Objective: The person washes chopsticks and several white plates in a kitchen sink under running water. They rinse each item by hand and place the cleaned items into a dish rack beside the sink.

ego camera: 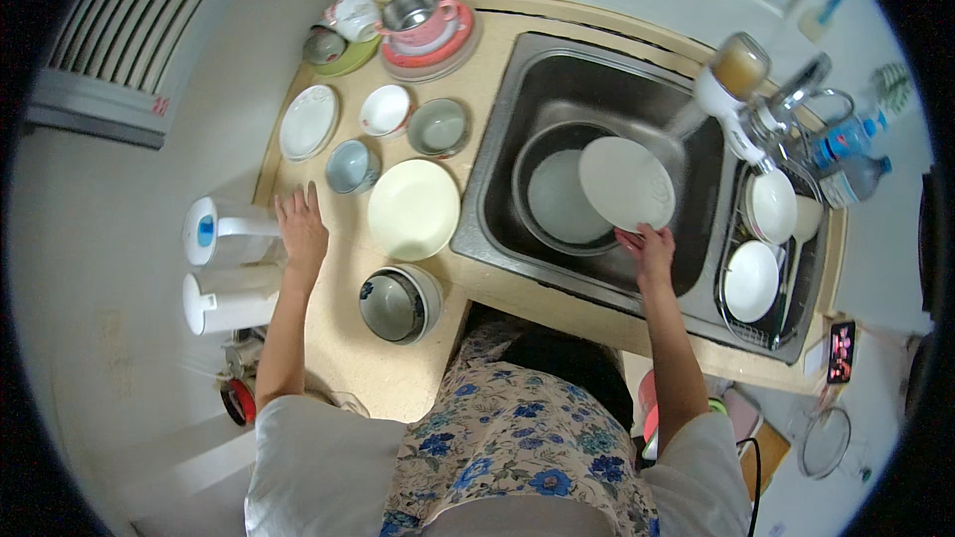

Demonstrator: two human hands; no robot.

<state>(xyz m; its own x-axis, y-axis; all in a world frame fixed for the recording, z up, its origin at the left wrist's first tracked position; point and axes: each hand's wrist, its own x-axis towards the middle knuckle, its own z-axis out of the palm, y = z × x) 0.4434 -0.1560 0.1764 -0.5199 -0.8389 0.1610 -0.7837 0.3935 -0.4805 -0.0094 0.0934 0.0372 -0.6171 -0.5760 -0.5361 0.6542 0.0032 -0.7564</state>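
Note:
My right hand (650, 257) grips the near rim of a white plate (628, 183), which is tilted over a dark round basin (526, 198). Cloudy water (563, 198) shows in the basin, which sits inside the steel sink (694, 216). Over the counter, my left hand (302, 227) has its fingers spread and holds nothing. It is beside a white-lidded pitcher (201, 230) and below a blue-grey cup (351, 166). A cream plate (414, 209) lies between that hand and the sink. Nearer to me stand nested bowls (395, 306), the inner one dark-patterned.
At the back left are a pink steel-lined cup (414, 26) on stacked plates, a small oval plate (309, 123) and bowls (438, 127). A faucet with a filter (746, 127) overhangs the sink's right side. White bowls (751, 282) occupy a drying rack (776, 339).

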